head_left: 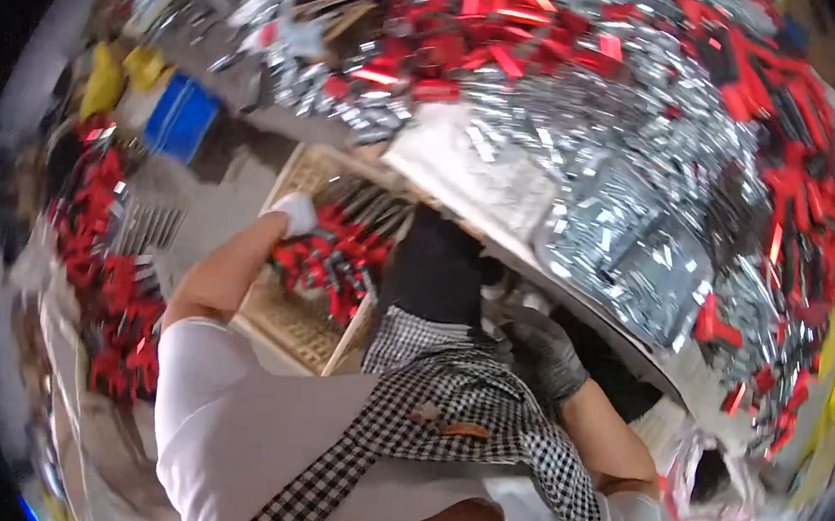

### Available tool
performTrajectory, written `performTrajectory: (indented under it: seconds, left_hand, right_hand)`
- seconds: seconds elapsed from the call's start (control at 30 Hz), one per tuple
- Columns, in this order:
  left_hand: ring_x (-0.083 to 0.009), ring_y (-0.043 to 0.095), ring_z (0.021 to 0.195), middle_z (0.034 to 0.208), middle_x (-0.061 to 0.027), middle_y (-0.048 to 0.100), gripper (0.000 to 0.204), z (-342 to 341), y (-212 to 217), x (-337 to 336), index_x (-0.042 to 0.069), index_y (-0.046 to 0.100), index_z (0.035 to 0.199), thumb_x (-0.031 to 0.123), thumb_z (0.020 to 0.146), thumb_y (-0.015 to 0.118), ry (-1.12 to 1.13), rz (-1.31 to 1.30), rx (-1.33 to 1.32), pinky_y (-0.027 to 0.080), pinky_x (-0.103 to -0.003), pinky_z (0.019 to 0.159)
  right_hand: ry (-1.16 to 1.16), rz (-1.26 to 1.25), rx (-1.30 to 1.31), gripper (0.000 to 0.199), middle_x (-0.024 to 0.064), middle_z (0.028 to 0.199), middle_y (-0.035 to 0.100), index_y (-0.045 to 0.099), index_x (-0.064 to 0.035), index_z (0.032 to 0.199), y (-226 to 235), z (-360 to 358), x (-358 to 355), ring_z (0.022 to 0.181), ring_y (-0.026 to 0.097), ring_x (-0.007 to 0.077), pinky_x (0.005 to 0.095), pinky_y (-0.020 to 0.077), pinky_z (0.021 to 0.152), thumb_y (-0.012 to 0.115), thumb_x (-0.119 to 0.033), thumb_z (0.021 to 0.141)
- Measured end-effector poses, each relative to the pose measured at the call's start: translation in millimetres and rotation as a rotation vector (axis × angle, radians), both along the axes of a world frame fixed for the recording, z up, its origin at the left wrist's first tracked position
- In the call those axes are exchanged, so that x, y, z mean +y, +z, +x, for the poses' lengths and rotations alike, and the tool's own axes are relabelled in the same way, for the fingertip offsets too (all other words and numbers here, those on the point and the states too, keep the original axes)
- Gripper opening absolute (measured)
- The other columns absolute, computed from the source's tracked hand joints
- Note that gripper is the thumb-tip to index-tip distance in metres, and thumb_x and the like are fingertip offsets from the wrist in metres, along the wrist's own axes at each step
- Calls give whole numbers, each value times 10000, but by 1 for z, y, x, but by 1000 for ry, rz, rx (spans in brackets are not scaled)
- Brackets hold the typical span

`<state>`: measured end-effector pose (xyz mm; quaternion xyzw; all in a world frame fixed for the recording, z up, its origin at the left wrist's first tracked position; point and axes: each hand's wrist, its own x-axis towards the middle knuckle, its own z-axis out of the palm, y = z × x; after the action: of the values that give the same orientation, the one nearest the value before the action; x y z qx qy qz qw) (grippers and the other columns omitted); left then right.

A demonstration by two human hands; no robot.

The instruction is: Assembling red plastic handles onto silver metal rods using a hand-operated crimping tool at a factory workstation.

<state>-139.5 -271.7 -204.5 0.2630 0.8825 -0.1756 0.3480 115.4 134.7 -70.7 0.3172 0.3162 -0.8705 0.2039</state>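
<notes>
My left hand [293, 213], in a white glove, reaches out over a shallow woven tray [293, 324] that stands low at my left. The tray holds a heap of red and silver metal pieces [332, 257], and the hand is at its far left rim. The glove hides whether it grips anything. My right hand [549, 352] wears a dark grey glove and sits close to my body, just under the near edge of the white work table [466, 170]. Its fingers point left toward a dark cloth [437, 267]. Nothing shows clearly in that hand.
The table is piled with silver metal pieces [637, 171] and red pieces [797, 187]. More red pieces [109, 281] lie heaped on the floor at left, near a blue box [182, 117] and yellow bags [114, 76]. A checked scarf [453, 415] hangs down my chest.
</notes>
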Motion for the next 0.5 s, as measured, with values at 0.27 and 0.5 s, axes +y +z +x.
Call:
performTrajectory:
  seconds: [0.27, 0.5]
  left_hand:
    - [-340, 626, 1115, 1186, -203, 647, 347, -63, -140, -102, 77, 699, 1111, 231, 837, 554, 100, -281, -36, 517, -425, 924]
    - [-391, 614, 1084, 1189, -211, 638, 325, -26, -129, -138, 85, 642, 1160, 268, 939, 489, 564, -68, 457, 504, -463, 911]
  right_hand:
    - [178, 494, 244, 372, 77, 1011, 644, 562, -11, 1256, 9, 32, 49, 880, 599, 136, 300, 497, 783, 604, -129, 905]
    - [555, 885, 283, 557, 165, 1301, 588, 489, -52, 1380, 45, 49, 84, 1184, 570, 249, 366, 436, 1028, 645, -319, 917]
